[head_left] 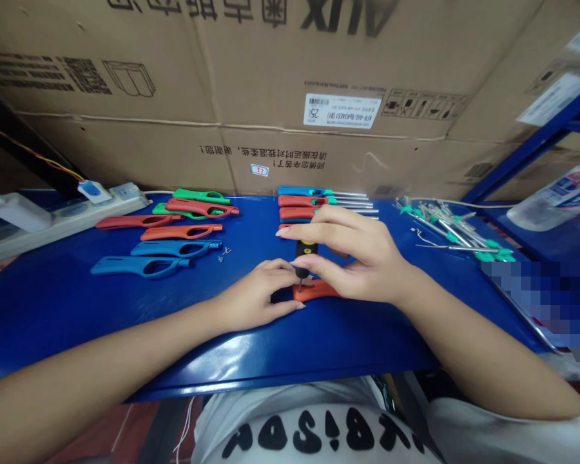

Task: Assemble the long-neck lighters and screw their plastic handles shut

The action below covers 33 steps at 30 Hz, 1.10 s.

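My right hand (355, 254) grips a small screwdriver (305, 258) with a black and yellow handle, held upright. Its tip meets the left end of an orange lighter handle (319, 290) lying on the blue table. My left hand (265, 290) pinches that same end between thumb and fingers, steadying it against the table. The right hand hides the far end of the lighter. Just behind the hands lie several lighters with metal tubes, among them a blue one (299, 191) and a red one (297, 201).
Several red, green, orange and blue lighter casings (142, 265) lie at left, with tiny screws (225, 252) beside them. Metal tubes with green ends (457, 229) are heaped at right. A power strip (67, 216) borders the left side; a large cardboard box (265, 84) stands behind.
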### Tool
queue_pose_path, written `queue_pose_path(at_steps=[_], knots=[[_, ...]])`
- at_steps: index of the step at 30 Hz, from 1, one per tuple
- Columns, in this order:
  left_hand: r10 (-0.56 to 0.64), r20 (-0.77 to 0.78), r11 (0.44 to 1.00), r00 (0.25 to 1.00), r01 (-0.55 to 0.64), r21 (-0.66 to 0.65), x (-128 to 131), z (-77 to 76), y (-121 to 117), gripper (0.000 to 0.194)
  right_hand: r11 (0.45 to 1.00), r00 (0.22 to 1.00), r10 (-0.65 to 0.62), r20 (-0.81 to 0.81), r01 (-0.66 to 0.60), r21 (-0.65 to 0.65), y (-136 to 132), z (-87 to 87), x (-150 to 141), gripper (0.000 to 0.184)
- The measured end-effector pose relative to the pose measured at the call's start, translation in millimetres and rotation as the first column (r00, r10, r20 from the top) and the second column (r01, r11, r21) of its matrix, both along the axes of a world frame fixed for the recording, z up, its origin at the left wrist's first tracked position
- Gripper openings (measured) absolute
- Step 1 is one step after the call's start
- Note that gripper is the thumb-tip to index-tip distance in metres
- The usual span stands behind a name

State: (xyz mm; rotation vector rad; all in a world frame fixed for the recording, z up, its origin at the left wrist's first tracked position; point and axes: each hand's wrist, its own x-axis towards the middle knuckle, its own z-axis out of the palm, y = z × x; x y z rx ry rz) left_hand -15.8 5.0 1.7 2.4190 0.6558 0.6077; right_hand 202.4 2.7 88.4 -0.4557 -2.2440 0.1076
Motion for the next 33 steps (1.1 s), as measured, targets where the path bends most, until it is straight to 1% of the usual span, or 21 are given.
queue_pose_path(at_steps=[2, 3, 6, 8, 9, 11, 13, 14, 17, 19, 20, 22, 24, 26, 27, 30, 31, 32, 33], knots=[[0.003, -0.001, 1.000, 1.000, -0.003, 0.001, 0.3, 0.5, -0.1, 0.031, 0.998, 0.998, -0.038, 0.045, 0.036, 0.055, 0.9, -1.3, 0.3, 0.031], [0.002, -0.006, 1.000, 1.000, -0.002, -0.003, 0.4, 1.2, -0.2, 0.032, 0.998, 0.998, -0.035, 0.057, 0.033, 0.046, 1.0, -1.1, 0.2, 0.033], [-0.009, -0.015, 1.000, 1.000, 0.008, -0.022, 0.5, 2.9, -0.2, 0.032, 0.996, 0.999, 0.046, 0.020, -0.044, -0.082, 0.5, 0.9, -0.2, 0.037], [-0.007, -0.006, 1.000, 1.000, 0.007, -0.022, 0.4, 2.6, -0.2, 0.031, 0.989, 0.996, 0.083, -0.024, -0.085, -0.122, 0.6, 1.5, 0.3, 0.033], [-0.004, 0.001, 1.000, 1.000, 0.004, -0.019, 0.3, 2.1, -0.2, 0.031, 0.991, 0.997, 0.074, -0.030, -0.077, -0.107, 0.7, 1.2, 1.0, 0.029], [-0.001, 0.013, 1.000, 1.000, 0.001, -0.015, 0.3, 1.2, -0.1, 0.031, 0.999, 1.000, 0.021, -0.010, -0.022, -0.030, 1.0, 0.2, 2.8, 0.023], [-0.002, 0.012, 1.000, 1.000, 0.002, -0.018, 0.4, 1.1, -0.1, 0.032, 1.000, 0.999, -0.012, 0.030, 0.011, 0.017, 0.3, 0.2, 4.2, 0.023], [-0.003, 0.007, 1.000, 1.000, 0.003, -0.019, 0.5, 1.3, 0.0, 0.033, 1.000, 0.999, -0.002, 0.046, 0.002, 0.005, -0.6, 1.0, 4.5, 0.025], [-0.009, -0.012, 1.000, 1.000, 0.009, -0.019, 0.4, 1.2, 0.2, 0.031, 0.990, 0.994, 0.097, 0.051, -0.091, -0.109, -4.3, 6.0, 3.4, 0.035], [-0.006, -0.004, 1.000, 1.000, 0.006, 0.000, 0.1, -0.2, 0.2, 0.028, 0.982, 0.991, 0.125, 0.051, -0.117, -0.150, -6.6, 9.1, 1.8, 0.031], [0.000, 0.002, 1.000, 1.000, 0.000, 0.012, -0.1, -1.1, 0.2, 0.027, 0.984, 0.992, 0.112, 0.055, -0.103, -0.146, -7.3, 9.9, 1.1, 0.027], [0.012, 0.009, 0.999, 1.000, -0.013, 0.034, -0.2, -2.3, 0.1, 0.025, 0.995, 0.998, 0.037, 0.057, -0.032, -0.093, -7.9, 9.3, 0.2, 0.020], [0.022, 0.009, 0.999, 1.000, -0.022, 0.041, 0.0, -2.1, -0.2, 0.027, 0.999, 0.997, -0.050, 0.054, 0.051, -0.012, -8.2, 7.2, 0.1, 0.021], [0.022, 0.005, 0.999, 1.000, -0.022, 0.040, 0.3, -1.0, -0.4, 0.027, 0.996, 0.994, -0.088, 0.067, 0.086, 0.026, -9.0, 5.6, 0.6, 0.025], [0.017, 0.003, 0.999, 1.000, -0.017, 0.037, 0.3, -0.5, -0.5, 0.026, 0.998, 0.995, -0.068, 0.078, 0.067, 0.011, -9.8, 5.5, 0.9, 0.027], [0.005, 0.001, 1.000, 1.000, -0.005, 0.014, 0.3, -1.1, -0.3, 0.023, 0.992, 0.993, 0.072, 0.091, -0.061, -0.112, -12.7, 7.5, 1.2, 0.036], [0.008, 0.006, 1.000, 1.000, -0.008, 0.006, 0.3, -1.7, -0.3, 0.023, 0.987, 0.991, 0.096, 0.093, -0.083, -0.136, -13.5, 8.5, 1.1, 0.036], [0.014, 0.012, 1.000, 1.000, -0.014, -0.001, 0.3, -2.4, -0.2, 0.024, 0.987, 0.990, 0.091, 0.104, -0.077, -0.140, -14.1, 9.3, 0.8, 0.033], [0.020, 0.018, 1.000, 1.000, -0.020, -0.006, 0.4, -2.8, -0.1, 0.024, 0.991, 0.991, 0.059, 0.117, -0.044, -0.123, -14.5, 9.8, 0.5, 0.029]])
